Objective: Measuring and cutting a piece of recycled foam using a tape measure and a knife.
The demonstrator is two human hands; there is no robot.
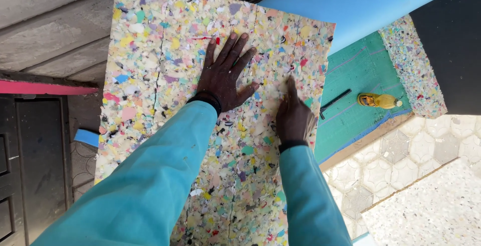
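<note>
A large sheet of multi-coloured chip foam point(165, 90) lies tilted across the middle of the view. My left hand point(225, 75) rests flat on it with the fingers spread, palm down. A short red mark point(203, 38) sits just left of its fingertips. My right hand point(294, 115) lies near the sheet's right edge, knuckles up, fingers curled and the forefinger stretched along the foam. Whether it holds anything is hidden. Both arms wear teal sleeves.
Right of the sheet is a green surface point(361, 70) with a yellow bottle point(378, 100) and a thin black stick point(334, 103) on it. A blue roll point(361, 0), a chip-foam strip point(413, 68) and a black block point(451, 40) lie beyond. Patterned floor tiles point(426, 150) are at right, a dark door point(30, 166) at left.
</note>
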